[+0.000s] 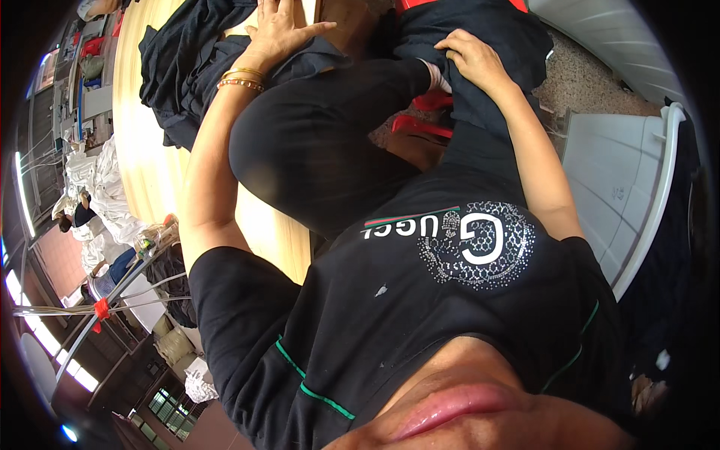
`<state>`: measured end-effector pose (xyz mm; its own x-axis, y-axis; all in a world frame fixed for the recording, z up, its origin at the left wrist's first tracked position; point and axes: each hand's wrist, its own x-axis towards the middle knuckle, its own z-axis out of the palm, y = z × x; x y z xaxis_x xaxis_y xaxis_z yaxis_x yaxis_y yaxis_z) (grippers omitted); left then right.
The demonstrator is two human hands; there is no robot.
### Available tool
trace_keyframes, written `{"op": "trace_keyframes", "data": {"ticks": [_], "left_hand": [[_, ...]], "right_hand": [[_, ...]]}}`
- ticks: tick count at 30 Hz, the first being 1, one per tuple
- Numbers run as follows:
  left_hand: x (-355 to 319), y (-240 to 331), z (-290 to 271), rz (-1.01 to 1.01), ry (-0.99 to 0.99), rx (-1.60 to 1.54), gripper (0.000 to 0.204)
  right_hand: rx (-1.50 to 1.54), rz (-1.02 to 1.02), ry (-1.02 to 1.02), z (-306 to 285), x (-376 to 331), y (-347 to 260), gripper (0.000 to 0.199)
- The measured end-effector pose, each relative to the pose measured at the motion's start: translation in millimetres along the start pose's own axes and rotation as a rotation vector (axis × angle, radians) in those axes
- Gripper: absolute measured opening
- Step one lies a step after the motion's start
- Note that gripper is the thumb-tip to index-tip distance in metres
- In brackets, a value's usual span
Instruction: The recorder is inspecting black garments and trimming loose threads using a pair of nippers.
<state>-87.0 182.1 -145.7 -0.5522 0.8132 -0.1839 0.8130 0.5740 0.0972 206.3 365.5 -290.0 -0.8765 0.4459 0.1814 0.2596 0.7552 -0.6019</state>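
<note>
The left hand (276, 31) lies palm down with its fingers spread and thumb held out, pressing on the near end of a heap of dark cloth (176, 82) on the pale wooden table (139, 142); it is open and grips nothing visible, though the fingertips run to the top edge of the view. The right hand (474, 61) rests on other dark cloth (517, 41) beside the knees, its fingers loosely bent; I cannot tell whether they pinch a fold or only lie on it. Black cloth and black trousers blend there, so where the fabric ends and the leg begins is hard to judge. Of the 2 hands, the left looks the steadier, being flat. The heap is loose and rumpled, and part of it hangs over the table's edge, so a tug on the hanging part could drag more of it off. The cloth under the right hand could slide to the speckled floor (581, 79) if that hand lifts away, or catch on the red stool (420, 126) below. The bracelets (241, 79) on the left wrist might snag a loose fold. The white bin (607, 165) stands close by the right arm, where an elbow swung wide could knock it.
</note>
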Motion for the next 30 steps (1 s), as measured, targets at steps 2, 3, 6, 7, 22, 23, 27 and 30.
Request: {"op": "trace_keyframes", "data": {"ticks": [2,3,6,7,22,23,27,30], "left_hand": [[6.8,-2.8,2.3,-0.002,0.004,-0.022,0.112],[8.3,-17.8,26.0,0.307,0.595,0.211,0.055],[16.6,-37.5,-11.9,0.349,-0.043,-0.359,0.075],[15.4,-40.2,-16.1,0.400,-0.269,-0.795,0.113],[45.4,-29.4,17.8,0.087,0.015,0.180,0.113],[44.6,-30.3,17.8,0.094,0.023,0.168,0.113],[45.6,-21.5,21.2,0.093,0.016,0.167,0.113],[48.6,-29.6,21.8,0.105,0.064,0.271,0.113]], "right_hand": [[-0.005,-0.017,0.088,6.2,3.5,5.9,0.021],[-0.006,-0.036,0.130,9.2,9.8,6.9,0.021],[0.035,-0.073,0.204,0.3,14.1,5.0,0.019],[0.071,-0.058,0.292,-6.5,13.2,-5.2,0.018],[-0.038,-0.131,0.349,33.2,25.1,30.4,0.008],[0.194,-0.192,0.391,33.9,25.4,30.4,0.006],[-0.433,-0.105,0.293,48.8,26.2,44.2,0.004],[-0.455,-0.117,0.305,48.7,28.3,39.9,0.005]]}}
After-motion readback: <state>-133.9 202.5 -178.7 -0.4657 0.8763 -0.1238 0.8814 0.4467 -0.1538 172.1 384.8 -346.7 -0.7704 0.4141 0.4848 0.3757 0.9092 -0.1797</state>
